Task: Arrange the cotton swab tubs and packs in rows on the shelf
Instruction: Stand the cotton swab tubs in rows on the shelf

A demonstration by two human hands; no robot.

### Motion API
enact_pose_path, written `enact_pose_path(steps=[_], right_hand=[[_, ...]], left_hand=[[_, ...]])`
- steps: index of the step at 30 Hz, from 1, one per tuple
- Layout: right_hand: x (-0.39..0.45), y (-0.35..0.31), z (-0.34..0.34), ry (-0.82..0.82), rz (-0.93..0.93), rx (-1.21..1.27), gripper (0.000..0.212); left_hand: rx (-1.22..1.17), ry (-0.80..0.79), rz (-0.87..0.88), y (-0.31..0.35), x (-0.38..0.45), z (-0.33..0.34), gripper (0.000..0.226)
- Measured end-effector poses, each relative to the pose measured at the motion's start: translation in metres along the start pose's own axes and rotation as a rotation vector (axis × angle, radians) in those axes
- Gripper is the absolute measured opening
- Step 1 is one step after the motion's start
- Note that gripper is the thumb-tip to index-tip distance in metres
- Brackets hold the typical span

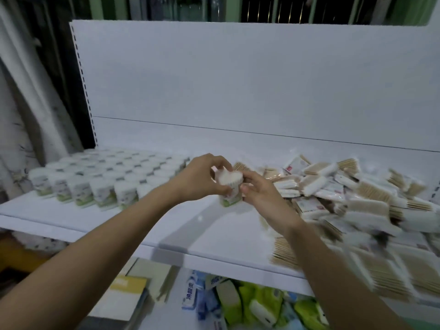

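A heart-shaped cotton swab tub (229, 186) with a green base is held between both hands just above the white shelf (100, 217). My left hand (202, 177) grips its left side and top with curled fingers. My right hand (259, 191) pinches its right side. Several identical tubs stand in tidy rows (104, 179) on the shelf's left part. A loose heap of flat cotton swab packs (352, 201) with wooden sticks covers the shelf's right part.
The shelf's white back panel (238, 86) rises behind everything. A bare strip of shelf lies in front of the rows and under my arms. Below the shelf edge lie green and blue packets (250, 303) and flat boxes (128, 291). Curtains hang at the left.
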State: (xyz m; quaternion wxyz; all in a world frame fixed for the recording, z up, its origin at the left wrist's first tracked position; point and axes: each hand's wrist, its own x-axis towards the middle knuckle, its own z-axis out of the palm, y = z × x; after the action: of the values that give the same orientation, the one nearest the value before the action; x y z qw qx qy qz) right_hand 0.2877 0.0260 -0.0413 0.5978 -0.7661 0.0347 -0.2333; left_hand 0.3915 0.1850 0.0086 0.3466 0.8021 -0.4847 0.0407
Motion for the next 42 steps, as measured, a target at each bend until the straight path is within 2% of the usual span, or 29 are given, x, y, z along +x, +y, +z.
enact_pose_path(steps=[3,6,10,14,21,28,33,36,38,40,42], right_hand=[[0.039,0.019,0.039,0.114,0.124,-0.039,0.028],[0.059,0.039,0.067,0.115,0.207,-0.284,0.037],[0.068,0.071,0.095,0.019,0.134,-0.727,0.041],[0.075,0.089,0.097,0.040,0.060,-0.945,0.035],[0.078,0.102,0.099,0.100,-0.027,-0.914,0.029],[0.077,0.098,0.100,0.082,-0.011,-0.897,0.029],[0.076,0.089,0.099,0.049,0.078,-0.881,0.031],[0.075,0.077,0.096,0.050,0.155,-0.747,0.031],[0.074,0.060,0.092,0.114,0.160,-0.622,0.027],[0.073,0.037,0.083,0.195,0.141,-0.510,0.018],[0.068,0.013,0.066,0.229,0.192,-0.446,0.012]], left_hand=[[0.099,0.048,-0.079,-0.045,0.012,-0.017,0.040],[0.237,0.013,-0.142,-0.081,0.028,-0.020,0.041],[0.323,-0.103,-0.171,-0.114,0.048,-0.014,0.043],[0.384,-0.127,-0.140,-0.134,0.067,-0.009,0.044],[0.476,-0.136,-0.127,-0.149,0.085,-0.006,0.038],[0.509,-0.122,-0.099,-0.149,0.091,-0.003,0.037],[0.529,-0.133,-0.109,-0.147,0.086,-0.005,0.052],[0.531,-0.136,-0.092,-0.141,0.080,-0.010,0.065],[0.538,-0.104,-0.065,-0.131,0.077,-0.015,0.074],[0.538,-0.049,-0.028,-0.116,0.077,-0.017,0.071],[0.441,0.015,-0.014,-0.098,0.077,-0.014,0.063]])
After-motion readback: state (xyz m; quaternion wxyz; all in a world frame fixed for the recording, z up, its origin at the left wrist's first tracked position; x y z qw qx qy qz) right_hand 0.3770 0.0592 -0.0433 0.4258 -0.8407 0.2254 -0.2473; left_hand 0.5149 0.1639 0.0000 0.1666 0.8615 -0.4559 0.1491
